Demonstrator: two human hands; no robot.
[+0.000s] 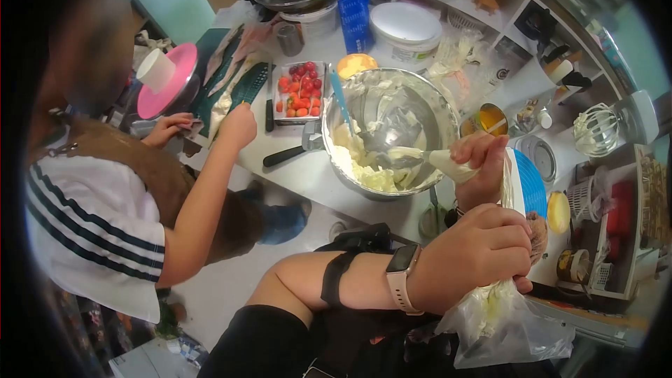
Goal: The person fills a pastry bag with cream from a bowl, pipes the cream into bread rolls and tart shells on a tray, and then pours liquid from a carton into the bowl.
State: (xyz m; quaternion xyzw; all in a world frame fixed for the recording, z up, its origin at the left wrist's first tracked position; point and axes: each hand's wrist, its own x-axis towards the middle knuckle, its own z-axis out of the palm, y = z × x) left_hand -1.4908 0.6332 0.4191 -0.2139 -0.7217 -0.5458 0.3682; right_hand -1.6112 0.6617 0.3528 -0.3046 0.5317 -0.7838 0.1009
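Observation:
A clear piping bag (451, 166) of pale cream runs between my hands, its tip lowered into a large metal mixing bowl (448, 108). My right hand (483, 161) wraps round the bag near its tip. Closed on the bag further back is my left hand (483, 248), with a watch (404, 260) on its wrist. The bag's loose plastic end (514, 336) hangs below it. Whipped cream (374, 176) lies inside the bowl and smears its wall. A blue spatula (341, 98) leans on the bowl's left side.
Another person (105, 189) works at the left, hands by a green board (203, 101). A pink turntable (168, 77) stands there. A tray of red fruit (301, 91), a black-handled tool (283, 157), a white tub (406, 28) and a whisk attachment (595, 130) surround the bowl.

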